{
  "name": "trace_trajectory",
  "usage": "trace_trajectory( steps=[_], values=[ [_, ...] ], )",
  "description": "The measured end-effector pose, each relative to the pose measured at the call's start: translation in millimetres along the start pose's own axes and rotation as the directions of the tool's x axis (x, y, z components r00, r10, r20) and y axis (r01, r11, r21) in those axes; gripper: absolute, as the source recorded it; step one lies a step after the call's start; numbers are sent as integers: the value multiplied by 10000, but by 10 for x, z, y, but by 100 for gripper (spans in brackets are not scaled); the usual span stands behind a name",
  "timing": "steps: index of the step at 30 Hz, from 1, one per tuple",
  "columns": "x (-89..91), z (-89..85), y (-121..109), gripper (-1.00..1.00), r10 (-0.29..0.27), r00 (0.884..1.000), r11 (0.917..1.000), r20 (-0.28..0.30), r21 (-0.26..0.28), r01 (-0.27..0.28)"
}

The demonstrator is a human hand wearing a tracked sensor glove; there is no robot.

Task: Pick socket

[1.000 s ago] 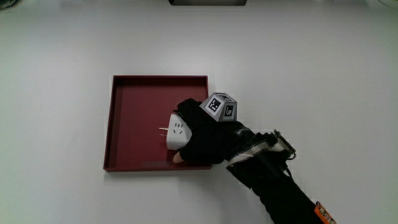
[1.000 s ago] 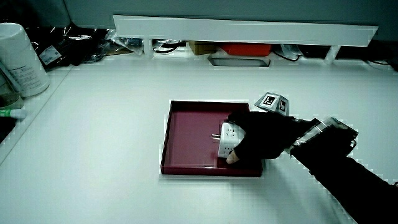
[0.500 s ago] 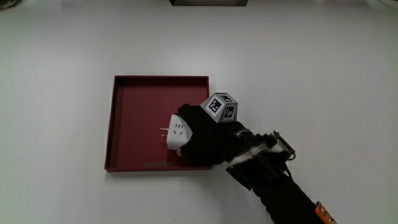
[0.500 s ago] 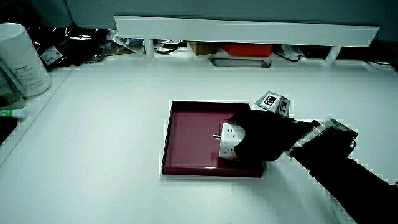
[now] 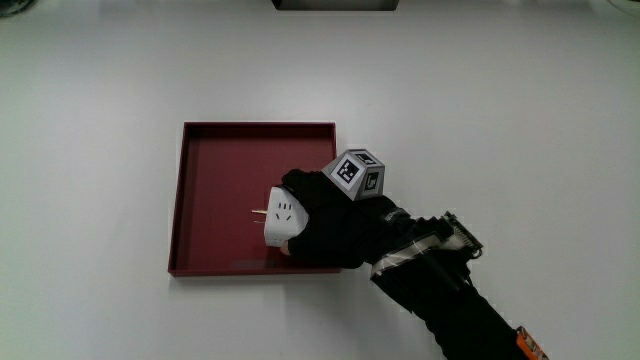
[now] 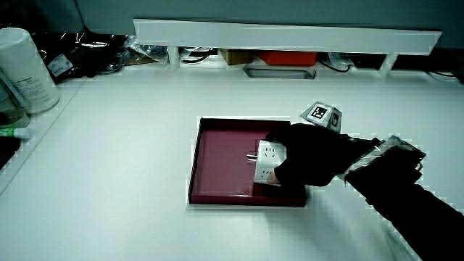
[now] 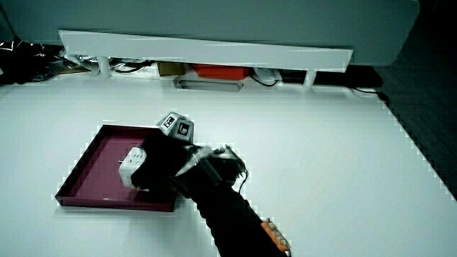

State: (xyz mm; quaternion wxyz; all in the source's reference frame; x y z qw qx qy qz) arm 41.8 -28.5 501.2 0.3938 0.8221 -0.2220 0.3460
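While the white table point(image 5: 100, 100) is carrying a dark red tray point(image 5: 215, 160) near its middle, the hand point(image 5: 335, 225) is reaching over the tray's corner nearest the person, its fingers point(image 6: 290, 138) curling around the white socket point(image 5: 281, 216) and clamping it from above and below, the prongs pointing toward the tray's middle.

My hand point(image 5: 330, 220) covers most of the socket point(image 5: 282, 214), leaving only its white face showing. My forearm point(image 5: 460, 310) is cut off at the picture's edge. Tray point(image 5: 215, 170) corner hidden beneath my hand.
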Motion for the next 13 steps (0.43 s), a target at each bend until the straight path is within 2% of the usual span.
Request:
trace_trajectory(
  steps=[4, 5, 6, 9, 10, 13],
  values=[
    [-75, 140, -101, 100, 245, 9997, 9997, 60, 23, -245],
    [-97, 182, -134, 100, 187, 9998, 9997, 115, 167, -189],
    [-123, 221, -167, 100, 386, 9993, 9992, -1, 55, -386],
    [-151, 336, -265, 100, 553, 9984, 9980, 70, 288, -555],
    [-33, 316, -211, 100, 1330, 9881, 9910, -768, -63, -1338],
    [-31, 453, -300, 100, 1748, 9817, 9844, -750, 318, -1729]
  ],
)
